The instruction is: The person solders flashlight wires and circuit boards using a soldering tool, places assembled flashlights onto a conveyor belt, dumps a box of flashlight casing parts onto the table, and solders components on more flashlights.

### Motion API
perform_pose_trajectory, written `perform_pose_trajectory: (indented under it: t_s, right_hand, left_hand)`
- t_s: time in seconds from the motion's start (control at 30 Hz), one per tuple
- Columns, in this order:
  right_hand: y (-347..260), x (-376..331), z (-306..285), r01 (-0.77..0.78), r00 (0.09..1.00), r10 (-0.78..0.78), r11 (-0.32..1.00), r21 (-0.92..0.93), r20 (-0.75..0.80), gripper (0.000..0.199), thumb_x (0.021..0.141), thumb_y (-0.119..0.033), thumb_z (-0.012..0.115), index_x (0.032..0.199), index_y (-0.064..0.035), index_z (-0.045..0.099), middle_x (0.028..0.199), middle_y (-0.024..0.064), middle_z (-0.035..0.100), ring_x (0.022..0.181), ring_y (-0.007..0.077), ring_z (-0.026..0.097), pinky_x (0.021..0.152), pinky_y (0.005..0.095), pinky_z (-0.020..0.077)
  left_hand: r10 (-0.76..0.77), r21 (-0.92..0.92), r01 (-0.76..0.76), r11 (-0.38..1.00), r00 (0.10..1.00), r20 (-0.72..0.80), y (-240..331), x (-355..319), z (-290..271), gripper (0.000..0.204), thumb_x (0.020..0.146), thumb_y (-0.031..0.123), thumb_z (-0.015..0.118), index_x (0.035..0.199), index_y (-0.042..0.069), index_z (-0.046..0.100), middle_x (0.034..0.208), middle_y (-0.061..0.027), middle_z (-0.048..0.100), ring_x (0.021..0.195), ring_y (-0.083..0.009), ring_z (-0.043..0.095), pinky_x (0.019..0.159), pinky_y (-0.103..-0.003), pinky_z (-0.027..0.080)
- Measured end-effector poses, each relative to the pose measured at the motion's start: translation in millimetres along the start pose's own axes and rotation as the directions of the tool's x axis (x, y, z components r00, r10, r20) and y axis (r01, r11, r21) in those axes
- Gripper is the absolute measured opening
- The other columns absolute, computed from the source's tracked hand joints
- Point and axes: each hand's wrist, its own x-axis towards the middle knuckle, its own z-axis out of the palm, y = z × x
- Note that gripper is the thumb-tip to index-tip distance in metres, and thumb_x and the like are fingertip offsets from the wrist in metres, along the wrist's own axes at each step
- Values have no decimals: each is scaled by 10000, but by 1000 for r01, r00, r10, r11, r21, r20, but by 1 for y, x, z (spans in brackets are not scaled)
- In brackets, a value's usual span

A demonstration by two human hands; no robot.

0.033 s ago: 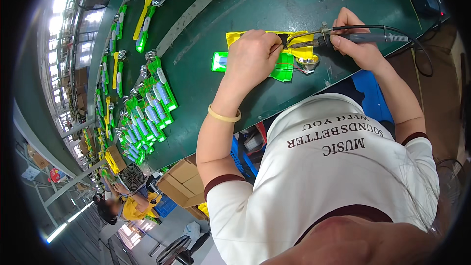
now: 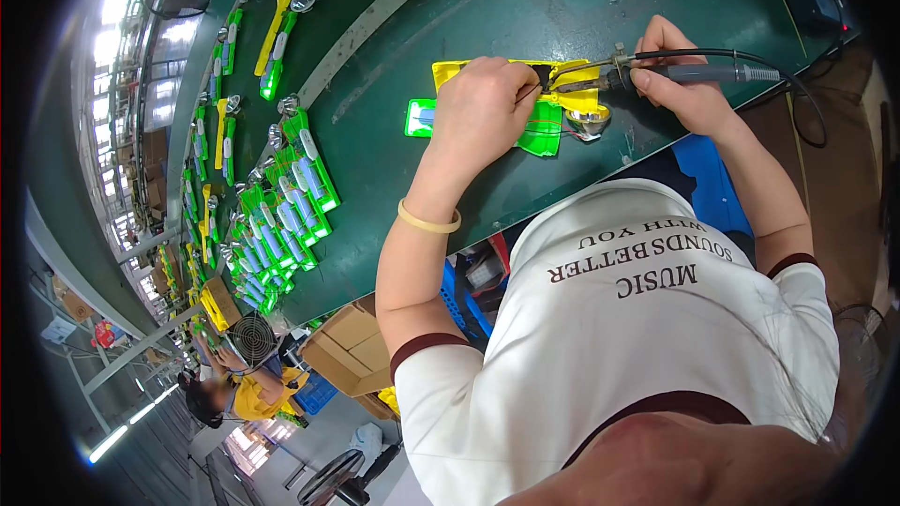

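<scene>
While the dark green, matte worktop (image 2: 525, 9) curves away under the fisheye lens, a pale grey strip runs diagonally across it and rows of glossy green and yellow plastic housings (image 2: 281, 215) lie along its left side. Near the front edge, just ahead of the person's white printed shirt, lies a yellow moulded plastic shell (image 2: 572, 98) with a translucent green plastic shell (image 2: 542, 136) touching its near side; thin wires run over the green part toward a small round silvery reflector (image 2: 592, 120) just beside them. The left hand (image 2: 483, 112), with a pale rubber band round its wrist, is curled knuckles-up over both shells, fingers closed and pressing on them. The right hand (image 2: 680, 84) is clamped around a slim grey soldering iron (image 2: 703, 73) with a smooth cylindrical handle and a black cord trailing to the right; its metal tip points left and sits at the yellow shell, just beside the left fingertips.
</scene>
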Motion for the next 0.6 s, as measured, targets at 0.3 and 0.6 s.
perform_pose_trajectory:
  t_s: [0.3, 0.6]
  right_hand:
    - [1, -4, -6, 44, 999, -39, 984, 173, -33, 217, 785, -166, 607, 777, -76, 409, 697, -7, 431, 603, 48, 402, 528, 207, 334]
    - [-3, 3, 10, 80, 985, -6, 898, 433, -171, 200, 894, -176, 524, 941, -47, 379, 917, 142, 582, 776, 169, 625, 605, 229, 504]
  left_hand:
    - [-28, 14, 28, 1000, 1000, 9, 0, 4, 1, 82, 740, 142, 610, 752, 61, 618, 676, -86, 580, 674, -259, 571, 586, -362, 452]
    - [-31, -1, 31, 1000, 999, 8, 2, 4, 0, 95, 730, 126, 607, 719, 34, 626, 703, -116, 607, 713, -283, 591, 636, -387, 481]
